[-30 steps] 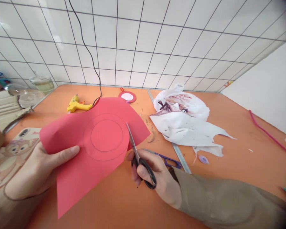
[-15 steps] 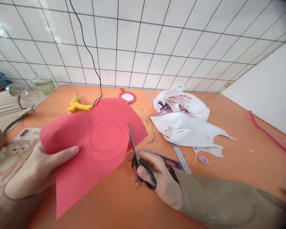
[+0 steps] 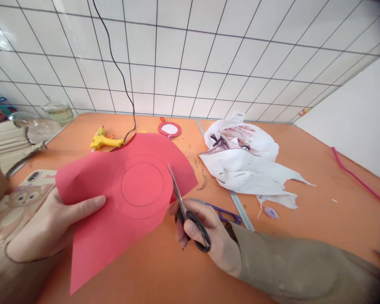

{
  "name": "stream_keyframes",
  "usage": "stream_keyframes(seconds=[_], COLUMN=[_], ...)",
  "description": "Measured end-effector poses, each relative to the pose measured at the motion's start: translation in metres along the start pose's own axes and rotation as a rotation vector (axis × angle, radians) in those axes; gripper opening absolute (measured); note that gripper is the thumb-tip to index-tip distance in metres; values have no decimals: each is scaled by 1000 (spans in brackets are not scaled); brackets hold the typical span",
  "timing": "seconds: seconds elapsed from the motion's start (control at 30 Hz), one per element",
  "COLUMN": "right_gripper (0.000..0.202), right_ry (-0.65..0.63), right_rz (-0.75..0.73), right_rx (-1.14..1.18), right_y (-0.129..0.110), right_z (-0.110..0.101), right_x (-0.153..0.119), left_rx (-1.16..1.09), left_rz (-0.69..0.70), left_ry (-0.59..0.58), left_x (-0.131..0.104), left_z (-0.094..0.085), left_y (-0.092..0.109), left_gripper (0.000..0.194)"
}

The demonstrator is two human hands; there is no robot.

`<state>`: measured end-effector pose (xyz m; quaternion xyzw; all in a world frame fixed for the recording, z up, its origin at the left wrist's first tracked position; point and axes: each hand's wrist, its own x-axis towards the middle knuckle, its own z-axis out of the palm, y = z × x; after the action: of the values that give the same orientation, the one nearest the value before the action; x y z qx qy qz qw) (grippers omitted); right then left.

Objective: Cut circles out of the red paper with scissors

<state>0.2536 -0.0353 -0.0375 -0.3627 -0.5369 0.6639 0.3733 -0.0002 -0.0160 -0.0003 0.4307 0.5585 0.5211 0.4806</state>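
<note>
Wears muted olive-brown: at the lower right of the frame, a long right sleeve (image 3: 281,257), softly creased, darkening toward the corner, with a dark brown patch (image 3: 231,232) at its end; at the lower left, a similarly coloured left sleeve (image 3: 1,278), edged by a thin dark line (image 3: 28,262), too fine to tell as cord or hem. Has a bare right hand (image 3: 209,234) and a bare left hand (image 3: 47,228).

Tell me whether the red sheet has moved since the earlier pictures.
Yes, slightly: the far edge of the red sheet has shifted toward the person, judged against the yellow glue gun lying on the orange table.
</note>
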Motion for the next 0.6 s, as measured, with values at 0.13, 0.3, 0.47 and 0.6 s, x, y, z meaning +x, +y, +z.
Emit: stream_keyframes(seconds=[0.13,0.3,0.47,0.6], right_gripper=[43,42,42,43], right_ry=[-9,-7,-30,-38], right_rz=[-29,-41,-31,-28], right_rx=[-27,-26,-58,-34], right_y=[-1,1,-2,-2], right_z=[0,0,0,-1], right_x=[1,1,1,1], left_rx=[-21,-58,-222,-197], left_rz=[-40,-118,-211,-259], left_ry=[-20,-88,-50,-92], left_x=[0,0,-7,-5], left_z=[-4,-2,7,5], left_y=[0,4,6,5], left_gripper=[64,61,55,64])
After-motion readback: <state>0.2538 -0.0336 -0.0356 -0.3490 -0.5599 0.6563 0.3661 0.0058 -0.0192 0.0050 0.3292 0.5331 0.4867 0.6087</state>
